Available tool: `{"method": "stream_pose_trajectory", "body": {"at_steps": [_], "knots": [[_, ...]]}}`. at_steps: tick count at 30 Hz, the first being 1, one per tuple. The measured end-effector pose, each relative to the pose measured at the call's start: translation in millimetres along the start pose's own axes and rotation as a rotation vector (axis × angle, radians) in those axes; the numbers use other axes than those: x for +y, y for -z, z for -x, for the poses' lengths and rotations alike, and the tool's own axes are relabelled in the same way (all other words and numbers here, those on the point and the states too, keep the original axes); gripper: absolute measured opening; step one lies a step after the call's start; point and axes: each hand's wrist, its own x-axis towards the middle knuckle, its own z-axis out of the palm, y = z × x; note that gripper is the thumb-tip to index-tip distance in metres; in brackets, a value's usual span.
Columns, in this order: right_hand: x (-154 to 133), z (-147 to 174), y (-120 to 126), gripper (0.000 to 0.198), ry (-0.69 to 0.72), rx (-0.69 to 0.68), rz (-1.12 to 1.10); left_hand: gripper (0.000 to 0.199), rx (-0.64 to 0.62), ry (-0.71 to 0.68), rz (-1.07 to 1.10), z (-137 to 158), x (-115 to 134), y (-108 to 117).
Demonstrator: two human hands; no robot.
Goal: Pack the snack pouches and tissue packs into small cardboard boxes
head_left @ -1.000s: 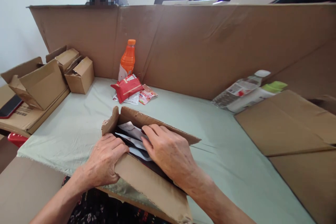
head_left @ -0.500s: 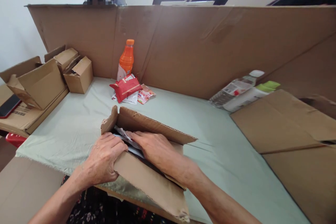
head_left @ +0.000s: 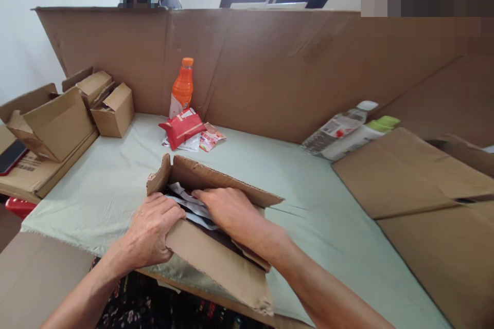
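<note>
An open cardboard box (head_left: 219, 252) lies near the front edge of the table, its flaps standing up. My left hand (head_left: 156, 229) is closed around its left side, fingers over the rim and thumb on the outside. Into the box reaches my right hand (head_left: 231, 211), its visible fingertip touching a pale, crumpled packet (head_left: 188, 199). The rest of its fingers are hidden behind the hand and the box wall, so whether they grip anything does not show. Light-blue and dark material also shows inside, mostly covered.
At the back stand an orange drink bottle (head_left: 182, 85) and a red packet (head_left: 182, 128) on other packets. Small cartons (head_left: 64, 123) and a phone (head_left: 11, 157) are at left. A clear bottle (head_left: 335, 128), a green-capped bottle (head_left: 357, 139) and a large carton (head_left: 420, 175) are at right.
My right hand has shifted, with its fingers now lower inside the box, and more of the pale packet shows. My left hand keeps its hold. The whole view has moved slightly.
</note>
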Motion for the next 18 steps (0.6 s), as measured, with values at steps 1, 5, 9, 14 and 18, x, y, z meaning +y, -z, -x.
{"method": "stream_pose_trajectory", "body": {"at_steps": [1,5,9,14,18], "knots": [[-0.5,-2.8,-0.9,0.037,0.011,-0.007,-0.011,0.041,-0.002,0.002,-0.002,-0.2,0.1,0.2],[3.1,-6.7,-9.0,0.037,0.08,0.041,-0.039,0.039,-0.009,-0.018,0.0,-0.1,0.4,0.0],[16.3,7.2,-11.7,0.037,0.135,0.22,-0.114,0.036,0.003,-0.03,-0.009,0.4,0.2,0.1],[32.9,40.8,8.7,0.029,0.117,0.48,-0.512,0.04,-0.01,-0.03,-0.007,-0.9,0.8,1.7],[33.1,51.0,11.8,0.025,0.099,0.531,-0.68,0.035,0.004,-0.033,-0.009,-2.3,2.0,2.7]]}}
